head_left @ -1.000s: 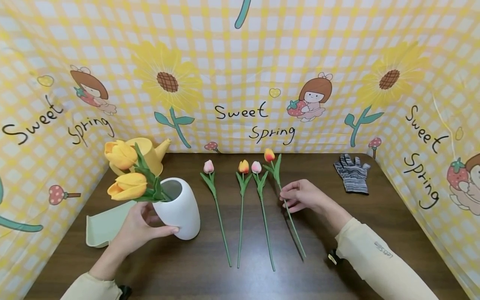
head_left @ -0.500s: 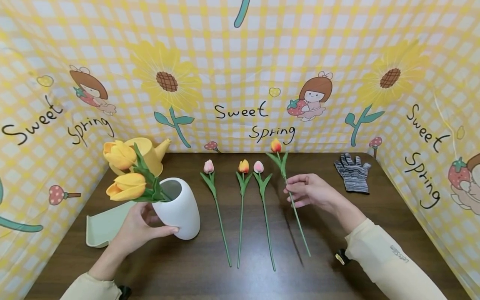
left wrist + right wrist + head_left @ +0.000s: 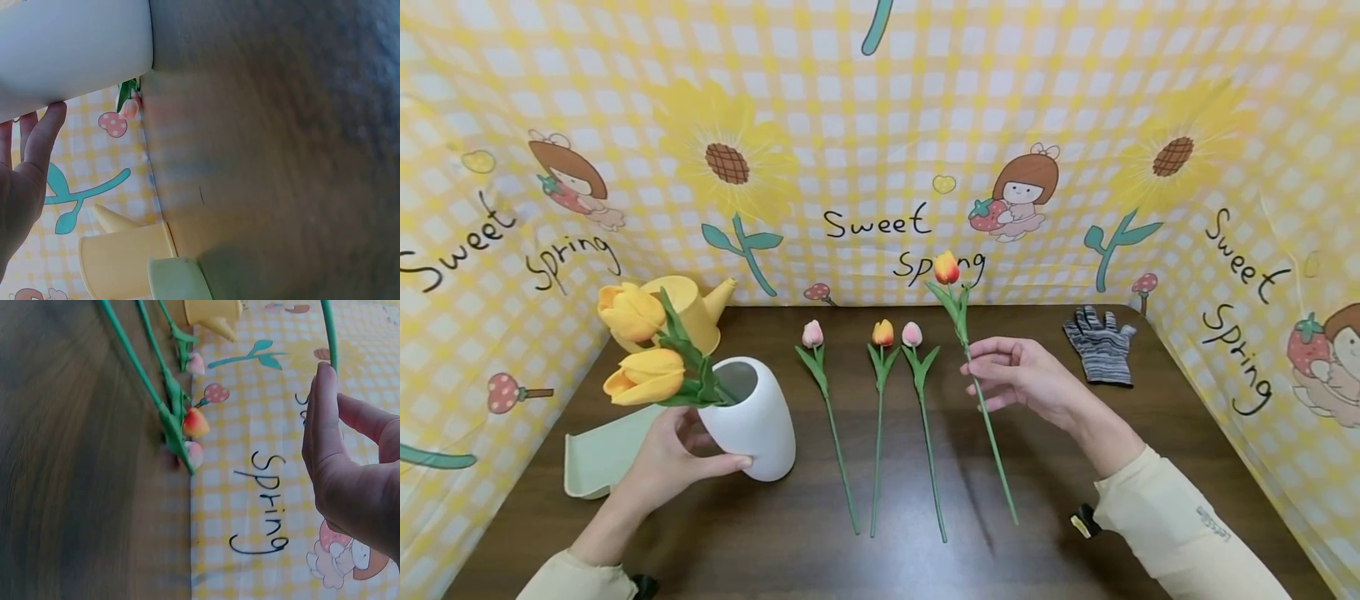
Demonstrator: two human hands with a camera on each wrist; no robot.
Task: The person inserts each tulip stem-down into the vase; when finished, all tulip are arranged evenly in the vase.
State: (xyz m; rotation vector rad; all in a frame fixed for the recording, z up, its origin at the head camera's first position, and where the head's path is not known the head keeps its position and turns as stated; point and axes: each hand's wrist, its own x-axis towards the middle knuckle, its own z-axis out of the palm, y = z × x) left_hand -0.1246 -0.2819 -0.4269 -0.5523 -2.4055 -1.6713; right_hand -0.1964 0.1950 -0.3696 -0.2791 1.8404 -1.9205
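My left hand (image 3: 673, 454) grips the side of a white vase (image 3: 756, 425), its thumb across the front. The vase stands on the table and holds large yellow tulips (image 3: 643, 375) that lean out to the left. Between thumb and fingers, my right hand (image 3: 1026, 379) pinches the stem of an orange-red tulip (image 3: 947, 268), raised above the table with its bloom pointing away. Left of it lie a pink tulip (image 3: 912, 335), an orange tulip (image 3: 882, 333) and another pink tulip (image 3: 812, 334). In the right wrist view the held green stem (image 3: 330, 331) rises past the fingers.
Behind the yellow tulips stands a yellow watering can (image 3: 688, 312). A pale green tray (image 3: 606, 450) lies left of the vase. One grey knitted glove (image 3: 1099, 346) rests at the back right of the brown table (image 3: 760, 550). Checked cloth (image 3: 850, 125) encloses the back and sides.
My right hand has lifted the orange-red tulip off the table, and its bloom now stands higher against the cloth. The left hand keeps its hold on the vase. The head view has shifted slightly.
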